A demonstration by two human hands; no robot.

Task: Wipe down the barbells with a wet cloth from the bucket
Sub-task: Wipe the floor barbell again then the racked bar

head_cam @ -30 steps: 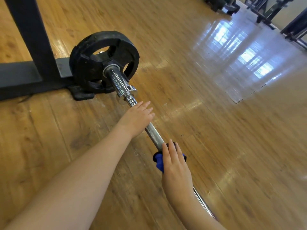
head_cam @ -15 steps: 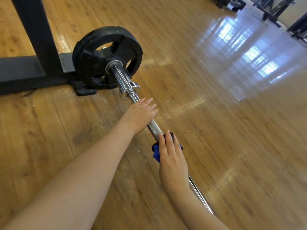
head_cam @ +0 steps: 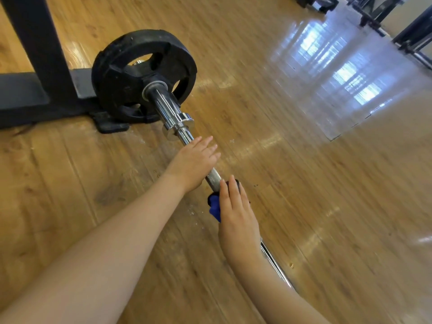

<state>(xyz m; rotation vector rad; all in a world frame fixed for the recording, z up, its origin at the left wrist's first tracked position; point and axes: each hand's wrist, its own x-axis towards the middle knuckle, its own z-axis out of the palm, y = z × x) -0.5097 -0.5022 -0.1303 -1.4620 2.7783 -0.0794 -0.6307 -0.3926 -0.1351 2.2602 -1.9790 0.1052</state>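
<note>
Head view: a black rack frame [head_cam: 39,50] stands on the glossy wooden floor [head_cam: 304,183] at upper left, with dark gym equipment [head_cam: 374,10] far off at top right. A black weight plate [head_cam: 131,76] sits on the sleeve of the chrome barbell [head_cam: 171,113], which runs diagonally toward the lower right. The left hand [head_cam: 194,162] lies on the knurled shaft, fingers straight. Just beside it, the right hand [head_cam: 236,213] presses a blue cloth [head_cam: 215,209] against the bar, its fingers nearly straight over it.
</note>
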